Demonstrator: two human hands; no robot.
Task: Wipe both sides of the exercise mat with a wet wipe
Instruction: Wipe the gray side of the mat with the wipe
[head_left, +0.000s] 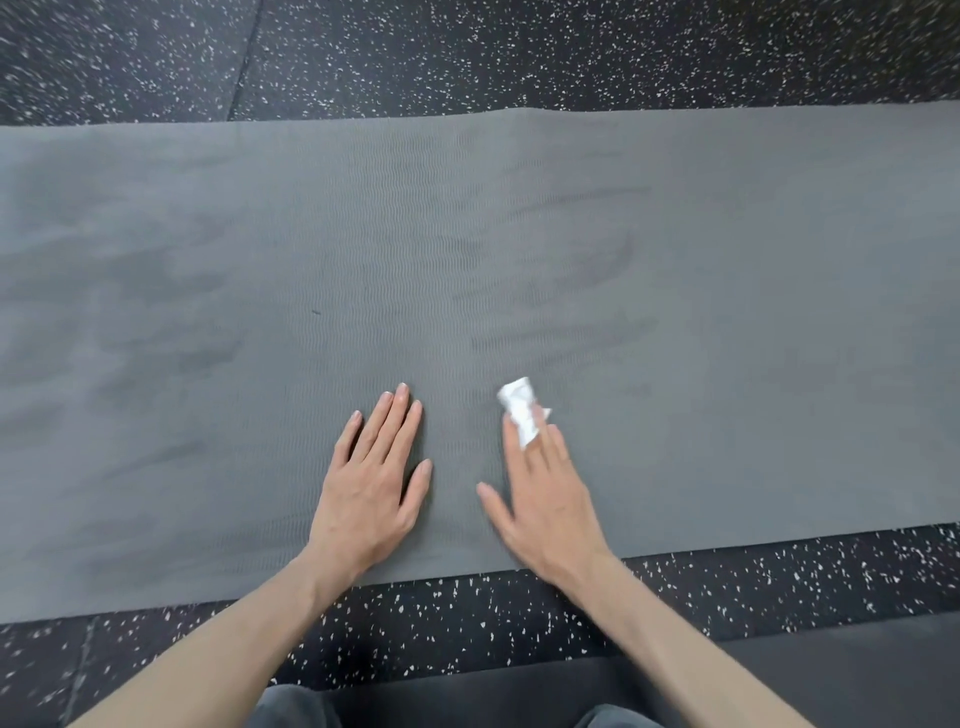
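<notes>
Mat (519, 234), grey, lies flat on speckled floor (467, 52); both ends cut off by frame. Left hand (371, 483) rests flat, grip released, at 6 o'clock. Right hand (545, 499), blurred, presses crumpled wet wipe (522, 410) under straight fingers; wipe partly hidden.

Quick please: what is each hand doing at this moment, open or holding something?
Left hand: open, flat on the exercise mat.
Right hand: fingers straight, pressing the wet wipe onto the mat.
</notes>
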